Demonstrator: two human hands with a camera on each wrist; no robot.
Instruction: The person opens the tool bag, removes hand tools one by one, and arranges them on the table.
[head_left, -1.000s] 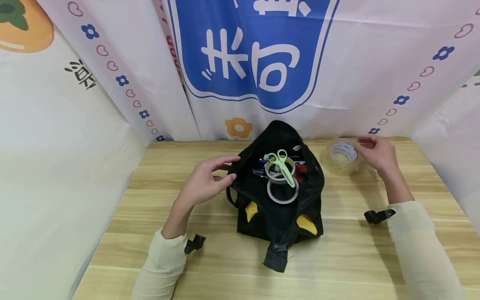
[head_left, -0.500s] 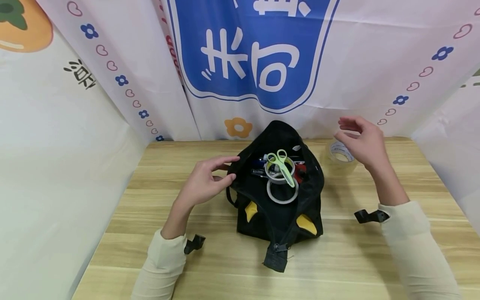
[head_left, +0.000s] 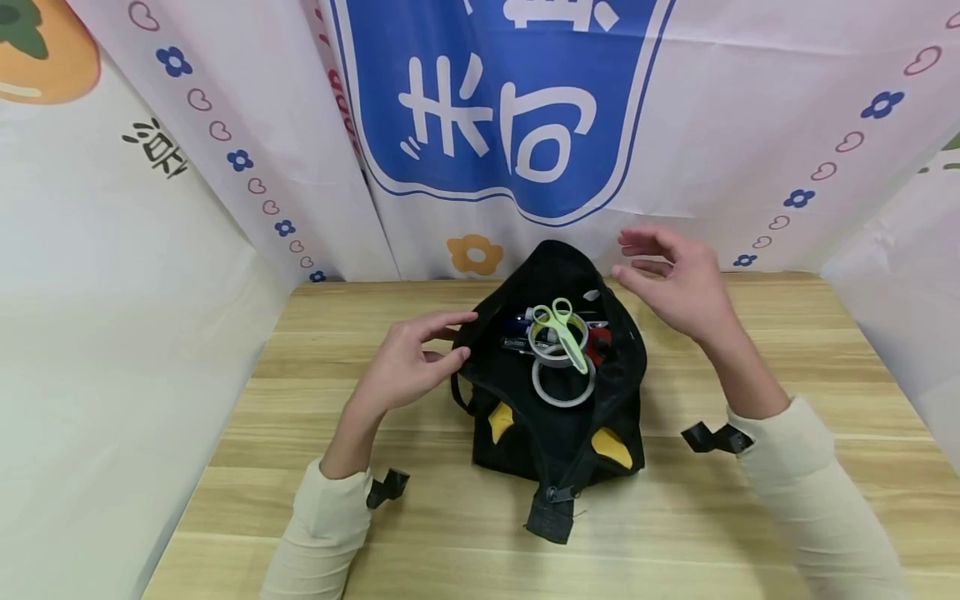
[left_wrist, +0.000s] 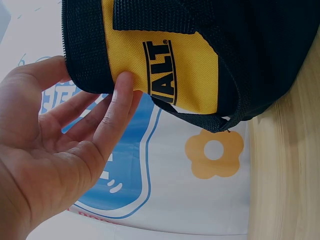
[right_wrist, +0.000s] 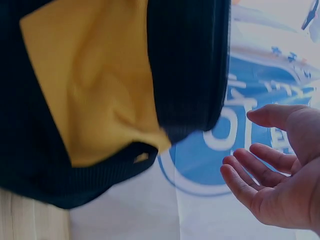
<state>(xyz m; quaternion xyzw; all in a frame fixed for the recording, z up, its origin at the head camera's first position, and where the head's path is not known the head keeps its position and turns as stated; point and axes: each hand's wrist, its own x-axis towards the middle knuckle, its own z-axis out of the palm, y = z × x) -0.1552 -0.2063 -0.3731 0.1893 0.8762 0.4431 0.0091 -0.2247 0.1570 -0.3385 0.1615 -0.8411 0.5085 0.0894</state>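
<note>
On the counter (head_left: 450, 550), the black-and-yellow bag (head_left: 525, 448) is standing with your left hand (head_left: 408, 360) holding its rim in a narrow grip, green scissors (head_left: 567, 337) lying across tape rolls (head_left: 552, 362) inside, and your right hand (head_left: 678, 287) hovering empty, fingers loosely spread, near its far right rim.

the place is a small makeshift booth; whether in a home or a workplace cannot be told. a far hanging sheet (head_left: 750, 125) with a blue emblem (head_left: 551, 200), a left sheet (head_left: 112, 292) with a fruit print (head_left: 67, 67) and a right sheet (head_left: 911, 325) close around a wood-grain worktop (head_left: 450, 533).
</note>
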